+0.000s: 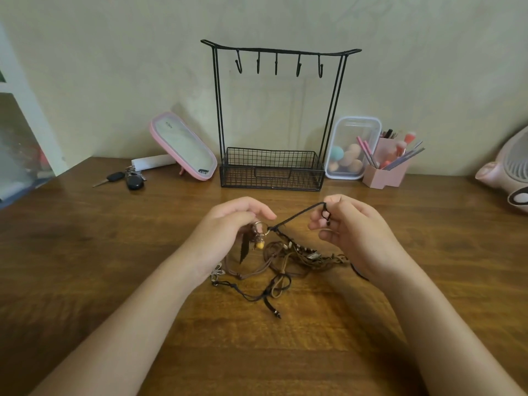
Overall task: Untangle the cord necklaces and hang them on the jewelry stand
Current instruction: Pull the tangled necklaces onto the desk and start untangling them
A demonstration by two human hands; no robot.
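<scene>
A tangle of brown and black cord necklaces (pixel 281 260) lies on the wooden table (pixel 85 252) between my hands. My left hand (pixel 225 232) pinches a ring pendant with a feather and a yellow bead. My right hand (pixel 351 232) grips the end of a black cord (pixel 297 216) that runs taut from the pendant up to its fingers. Behind them stands the black wire jewelry stand (pixel 273 167), upright against the wall. Its several hooks (pixel 276 64) on the top bar are bare, and its mesh basket base holds nothing.
A pink-framed mirror (pixel 183 145) leans left of the stand, with car keys (pixel 125 178) and a white tube beside it. Right of the stand are a clear box of makeup sponges (pixel 350 150), a pink brush holder (pixel 390 170) and a pink fan (pixel 511 172).
</scene>
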